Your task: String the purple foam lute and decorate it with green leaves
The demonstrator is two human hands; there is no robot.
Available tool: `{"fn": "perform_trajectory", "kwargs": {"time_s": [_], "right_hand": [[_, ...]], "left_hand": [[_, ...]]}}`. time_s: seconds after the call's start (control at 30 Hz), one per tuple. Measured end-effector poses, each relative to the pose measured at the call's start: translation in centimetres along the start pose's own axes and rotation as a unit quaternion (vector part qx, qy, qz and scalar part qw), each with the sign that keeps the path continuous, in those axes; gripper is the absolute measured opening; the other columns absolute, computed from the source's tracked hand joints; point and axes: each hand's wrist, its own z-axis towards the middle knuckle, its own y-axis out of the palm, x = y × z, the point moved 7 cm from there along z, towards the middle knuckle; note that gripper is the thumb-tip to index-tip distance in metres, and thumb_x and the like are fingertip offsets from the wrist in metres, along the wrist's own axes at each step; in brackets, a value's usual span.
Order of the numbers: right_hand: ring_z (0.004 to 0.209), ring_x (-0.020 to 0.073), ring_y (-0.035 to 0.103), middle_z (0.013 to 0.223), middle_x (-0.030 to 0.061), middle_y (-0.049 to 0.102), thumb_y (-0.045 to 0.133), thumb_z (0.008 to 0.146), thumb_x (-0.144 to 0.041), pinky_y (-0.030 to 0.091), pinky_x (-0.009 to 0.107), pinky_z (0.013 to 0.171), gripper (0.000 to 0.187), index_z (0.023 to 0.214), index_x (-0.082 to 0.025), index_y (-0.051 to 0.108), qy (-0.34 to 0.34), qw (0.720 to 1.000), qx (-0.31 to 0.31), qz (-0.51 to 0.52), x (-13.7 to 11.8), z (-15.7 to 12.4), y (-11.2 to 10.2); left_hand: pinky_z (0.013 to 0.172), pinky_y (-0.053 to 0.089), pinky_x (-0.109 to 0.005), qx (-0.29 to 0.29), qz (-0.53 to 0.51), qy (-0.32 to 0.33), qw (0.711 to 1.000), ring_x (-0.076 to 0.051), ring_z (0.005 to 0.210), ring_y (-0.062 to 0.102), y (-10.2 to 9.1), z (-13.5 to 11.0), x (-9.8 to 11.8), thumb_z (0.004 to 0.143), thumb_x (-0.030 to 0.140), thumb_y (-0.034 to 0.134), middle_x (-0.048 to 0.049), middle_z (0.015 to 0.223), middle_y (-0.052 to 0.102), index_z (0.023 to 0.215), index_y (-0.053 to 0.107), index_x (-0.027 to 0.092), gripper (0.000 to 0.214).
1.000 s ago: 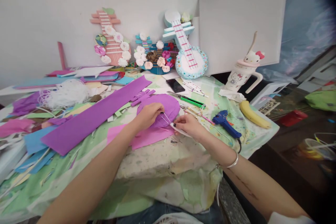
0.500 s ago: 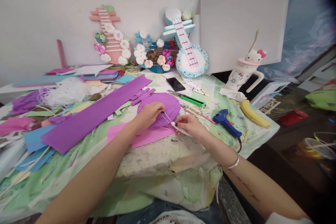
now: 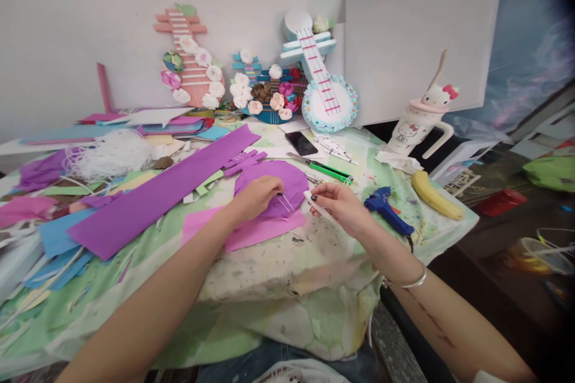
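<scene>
Over a round purple paper piece [image 3: 294, 178], my left hand [image 3: 258, 196] pinches two thin white strings [image 3: 286, 202] whose free ends point right. To its right, my right hand [image 3: 336, 206] is closed on a narrow white strip [image 3: 318, 206], held tilted between thumb and fingers, apart from the strings. What the strip is made of I cannot make out. Pink paper [image 3: 263, 234] lies beneath the purple round. A small purple crossed-stick neck [image 3: 245, 163] adjoins the round piece at its upper left.
A long purple paper strip [image 3: 166, 194] lies at left beside tangled white string [image 3: 110, 155]. On the right are a green utility knife [image 3: 330, 172], a blue glue gun [image 3: 387, 210], a banana [image 3: 435, 194] and a cup [image 3: 411, 128]. Decorated paper instruments [image 3: 330, 105] and a phone [image 3: 300, 143] stand or lie behind.
My right hand has moved up and to the right with the white strip, away from the strings' ends. My left hand stays nearly in place, still pinching the strings.
</scene>
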Motion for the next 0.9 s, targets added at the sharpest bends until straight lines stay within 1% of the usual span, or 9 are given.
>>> {"fn": "perform_trajectory", "kwargs": {"time_s": [0.17, 0.23, 0.3, 0.43, 0.57, 0.63, 0.73, 0.8, 0.9], "right_hand": [[0.06, 0.0142, 0.064, 0.07, 0.001, 0.065, 0.065, 0.066, -0.029, 0.052, 0.028, 0.061, 0.023, 0.084, -0.017, 0.058, -0.119, 0.983, 0.088, -0.108, -3.4, 1.5, -4.5], [0.062, 0.0151, 0.065, 0.073, 0.0035, 0.067, 0.058, 0.073, -0.026, 0.052, 0.029, 0.064, 0.019, 0.088, -0.016, 0.059, -0.176, 0.935, 0.166, -0.258, -5.3, 2.7, -7.6], [0.065, 0.0161, 0.066, 0.078, 0.0057, 0.069, 0.05, 0.077, -0.021, 0.051, 0.03, 0.067, 0.021, 0.092, -0.014, 0.061, -0.183, 0.851, 0.233, -0.434, -6.8, 4.1, -10.4], [0.087, 0.0237, 0.065, 0.092, 0.0112, 0.071, 0.05, 0.073, -0.016, 0.045, 0.037, 0.084, 0.022, 0.089, -0.014, 0.066, -0.185, 0.799, 0.25, -0.515, -7.9, 5.8, -14.2], [0.083, 0.0263, 0.063, 0.089, 0.0123, 0.07, 0.047, 0.077, -0.021, 0.042, 0.038, 0.08, 0.019, 0.083, -0.016, 0.064, -0.184, 0.754, 0.27, -0.57, -7.5, 3.3, -16.0], [0.072, 0.0249, 0.062, 0.078, 0.0101, 0.068, 0.044, 0.08, -0.024, 0.041, 0.034, 0.068, 0.018, 0.079, -0.018, 0.061, -0.169, 0.696, 0.271, -0.643, -6.5, 1.1, -16.3], [0.064, 0.0247, 0.059, 0.064, 0.0095, 0.062, 0.041, 0.083, -0.027, 0.037, 0.033, 0.058, 0.022, 0.066, -0.02, 0.053, -0.142, 0.638, 0.238, -0.719, -4.0, -2.0, -16.7], [0.067, 0.0261, 0.059, 0.066, 0.0105, 0.062, 0.04, 0.085, -0.031, 0.038, 0.034, 0.059, 0.024, 0.067, -0.02, 0.051, -0.135, 0.627, 0.229, -0.732, -2.5, -3.6, -17.2], [0.072, 0.0271, 0.061, 0.074, 0.0117, 0.064, 0.045, 0.084, -0.043, 0.043, 0.035, 0.063, 0.027, 0.077, -0.019, 0.054, -0.124, 0.657, 0.226, -0.708, -0.7, -4.9, -17.8]], "left_hand": [[0.073, 0.044, -0.032, 0.01, -0.02, 0.015, 1.0, -0.018, 0.078, 0.056, -0.2, 0.1, 0.2, 0.09, 0.017, 0.037, -0.0058, 0.083, 0.063, 0.082, 0.056, 0.016, 0.02], [0.072, 0.045, -0.031, 0.013, -0.03, 0.016, 0.999, -0.017, 0.077, 0.056, -0.3, 0.1, 0.2, 0.089, 0.017, 0.039, -0.0055, 0.081, 0.063, 0.08, 0.056, 0.017, 0.019], [0.072, 0.045, -0.03, 0.016, -0.036, 0.014, 0.999, -0.017, 0.077, 0.057, -0.4, 0.2, 0.2, 0.088, 0.016, 0.04, -0.0051, 0.08, 0.062, 0.079, 0.056, 0.017, 0.019], [0.073, 0.045, -0.03, 0.021, -0.032, 0.01, 0.999, -0.016, 0.078, 0.057, -0.6, 0.3, 0.0, 0.087, 0.014, 0.041, -0.0051, 0.082, 0.061, 0.078, 0.058, 0.016, 0.019], [0.073, 0.045, -0.03, 0.021, -0.027, -0.001, 0.999, -0.017, 0.078, 0.057, -0.5, 0.3, -0.3, 0.087, 0.014, 0.042, -0.0049, 0.082, 0.061, 0.078, 0.059, 0.017, 0.02], [0.073, 0.046, -0.03, 0.021, -0.029, -0.005, 0.999, -0.017, 0.077, 0.057, -0.4, 0.3, -0.4, 0.086, 0.014, 0.043, -0.0046, 0.081, 0.061, 0.078, 0.06, 0.017, 0.019], [0.073, 0.046, -0.031, 0.02, -0.034, -0.01, 0.999, -0.017, 0.077, 0.057, -0.2, 0.3, -0.6, 0.086, 0.015, 0.044, -0.0044, 0.081, 0.062, 0.079, 0.061, 0.017, 0.019], [0.073, 0.046, -0.031, 0.023, -0.037, -0.013, 0.999, -0.017, 0.076, 0.057, -0.1, 0.4, -0.7, 0.086, 0.016, 0.044, -0.004, 0.08, 0.062, 0.079, 0.061, 0.017, 0.018], [0.072, 0.045, -0.03, 0.024, -0.038, -0.018, 0.999, -0.016, 0.076, 0.057, -0.2, 0.4, -0.7, 0.085, 0.015, 0.045, -0.0037, 0.079, 0.062, 0.078, 0.061, 0.017, 0.017]]}}
